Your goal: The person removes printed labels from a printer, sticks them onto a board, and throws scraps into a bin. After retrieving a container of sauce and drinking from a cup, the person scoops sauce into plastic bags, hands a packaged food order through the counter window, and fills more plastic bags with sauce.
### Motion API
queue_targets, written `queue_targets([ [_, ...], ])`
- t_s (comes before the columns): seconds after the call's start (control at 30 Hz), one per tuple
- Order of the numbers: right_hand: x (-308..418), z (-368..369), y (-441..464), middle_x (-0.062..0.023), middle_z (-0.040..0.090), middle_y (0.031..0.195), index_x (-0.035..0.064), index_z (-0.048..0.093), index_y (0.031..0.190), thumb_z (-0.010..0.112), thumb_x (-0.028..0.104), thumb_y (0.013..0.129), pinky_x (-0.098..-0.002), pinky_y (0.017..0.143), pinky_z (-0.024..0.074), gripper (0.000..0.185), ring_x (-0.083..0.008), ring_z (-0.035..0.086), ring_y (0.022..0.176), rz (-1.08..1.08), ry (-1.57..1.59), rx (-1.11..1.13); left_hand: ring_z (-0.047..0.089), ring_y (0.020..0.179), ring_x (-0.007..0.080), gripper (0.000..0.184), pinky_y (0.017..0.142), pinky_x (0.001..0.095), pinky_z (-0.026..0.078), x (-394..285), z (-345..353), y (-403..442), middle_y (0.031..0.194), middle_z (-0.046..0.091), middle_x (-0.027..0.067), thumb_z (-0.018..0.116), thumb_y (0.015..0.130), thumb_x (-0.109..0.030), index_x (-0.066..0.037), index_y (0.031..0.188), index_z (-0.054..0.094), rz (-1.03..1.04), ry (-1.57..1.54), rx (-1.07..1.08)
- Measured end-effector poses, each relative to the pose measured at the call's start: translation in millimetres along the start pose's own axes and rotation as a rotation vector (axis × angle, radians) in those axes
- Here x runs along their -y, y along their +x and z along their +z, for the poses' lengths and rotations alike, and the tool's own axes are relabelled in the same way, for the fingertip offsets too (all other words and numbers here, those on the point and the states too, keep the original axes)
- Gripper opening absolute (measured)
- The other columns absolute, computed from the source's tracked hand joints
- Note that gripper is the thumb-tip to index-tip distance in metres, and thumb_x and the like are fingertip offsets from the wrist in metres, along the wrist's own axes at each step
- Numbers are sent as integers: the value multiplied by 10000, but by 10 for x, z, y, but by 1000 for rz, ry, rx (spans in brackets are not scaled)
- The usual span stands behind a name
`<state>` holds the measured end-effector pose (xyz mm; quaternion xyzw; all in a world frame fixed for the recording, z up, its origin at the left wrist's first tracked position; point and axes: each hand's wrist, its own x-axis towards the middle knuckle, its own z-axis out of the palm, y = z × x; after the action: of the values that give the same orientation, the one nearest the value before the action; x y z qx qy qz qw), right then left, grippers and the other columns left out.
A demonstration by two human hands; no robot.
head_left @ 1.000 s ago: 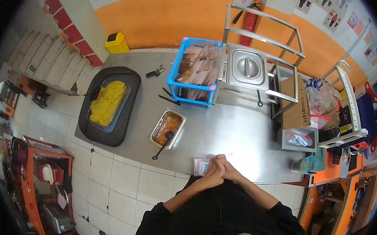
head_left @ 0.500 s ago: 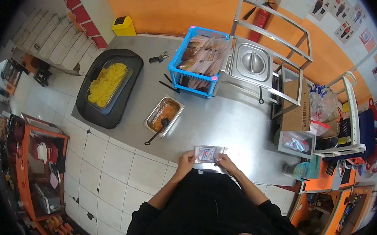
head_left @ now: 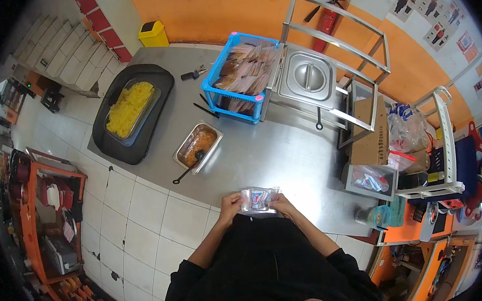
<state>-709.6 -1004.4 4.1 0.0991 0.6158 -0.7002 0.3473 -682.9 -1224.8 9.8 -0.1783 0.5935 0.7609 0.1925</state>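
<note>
At the front edge of the steel table (head_left: pixel 287 175), a clear plastic packet (head_left: pixel 257 199) with a red and blue printed label is held between both hands. My left hand (head_left: pixel 231 205) pinches its left side, and my right hand (head_left: pixel 280 203) grips its right side. The packet's contents are too small to make out. Beyond my left hand sits a steel pan (head_left: pixel 218 143) with an orange-brown sauce-like food (head_left: pixel 202 141) and a black ladle (head_left: pixel 186 169) resting in it.
A black tray (head_left: pixel 154 112) bears a container of yellow food (head_left: pixel 130 109). Near the back stand a blue basket (head_left: pixel 232 103) of flat packets, keys (head_left: pixel 193 73) and a lidded steel pan (head_left: pixel 307 77). A metal rack (head_left: pixel 356 123) and cardboard box (head_left: pixel 369 136) occupy the right side.
The packet looks bent or bulged where it was flatter before, and my hands are slightly closer together. The whole view has shifted a little.
</note>
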Motion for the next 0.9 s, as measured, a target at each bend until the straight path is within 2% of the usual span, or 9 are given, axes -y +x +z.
queue_targets([
  [0.17, 394, -73, -340, -106, 640, 890, -61, 596, 991, 702, 129, 744, -294, 723, 490, 330, -168, 603, 801, -1, 275, -101, 615, 817, 119, 257, 689, 221, 502, -305, 93, -54, 959, 646, 82, 629, 850, -117, 23, 1062, 594, -18, -81, -53],
  [0.27, 603, -384, -405, -87, 649, 896, -33, 627, 975, 655, 36, 775, -249, 683, 476, 213, -135, 597, 818, 90, 163, 35, 615, 811, 106, 226, 683, 214, 499, -415, 154, -31, 955, 654, 75, 622, 854, -111, 9, 1045, 604, -59, -64, -62],
  [0.37, 587, -847, -424, -96, 646, 854, -68, 612, 940, 729, 127, 734, -212, 643, 460, 307, -132, 605, 767, 103, 45, 16, 615, 830, 110, 205, 706, 221, 500, -404, 134, 45, 973, 654, 77, 608, 860, -96, -4, 1043, 604, -24, -49, -86],
  [0.47, 930, -1069, -737, -68, 646, 755, -52, 653, 848, 766, 169, 703, -234, 586, 457, 287, -112, 596, 697, -27, -19, -275, 613, 871, 126, 209, 752, 241, 505, -342, -22, 138, 1017, 641, 86, 592, 864, -74, -10, 1063, 588, 4, -85, -174],
  [0.57, 1497, -1029, -1051, -56, 654, 756, -28, 669, 824, 757, 153, 711, -249, 649, 461, 231, -108, 593, 712, -50, -285, -324, 603, 864, 138, 167, 731, 264, 509, -203, -28, 255, 965, 639, 65, 590, 856, -50, -25, 1021, 588, 26, -229, -243],
  [0.67, 1607, -850, -1009, -58, 658, 771, -2, 680, 835, 743, 127, 720, -245, 692, 457, 184, -111, 594, 731, -155, -223, -300, 593, 890, 155, 178, 758, 286, 513, -89, 80, 355, 995, 619, 70, 596, 851, -45, -32, 1027, 574, 46, -264, -275],
  [0.7, 1516, -862, -810, -63, 660, 789, 12, 684, 846, 739, 135, 726, -246, 720, 446, 180, -114, 592, 758, -263, -80, -50, 590, 891, 158, 180, 764, 294, 513, -69, 137, 381, 1002, 614, 74, 598, 850, -45, -30, 1027, 572, 59, -276, -281],
  [0.77, 1457, -684, -559, -73, 661, 818, 22, 686, 843, 751, 164, 715, -242, 740, 434, 202, -122, 589, 793, -227, 62, 98, 588, 893, 162, 182, 770, 302, 513, -68, 228, 404, 1010, 608, 78, 600, 849, -44, -28, 1027, 570, 78, -292, -291],
  [0.9, 887, -455, 479, -86, 670, 803, 17, 682, 850, 718, 210, 737, -269, 664, 471, 227, -144, 621, 731, -138, -455, -15, 570, 939, 192, 261, 803, 329, 505, -85, 315, 360, 1028, 587, 107, 576, 849, -75, -15, 1101, 544, 72, -177, -306],
])
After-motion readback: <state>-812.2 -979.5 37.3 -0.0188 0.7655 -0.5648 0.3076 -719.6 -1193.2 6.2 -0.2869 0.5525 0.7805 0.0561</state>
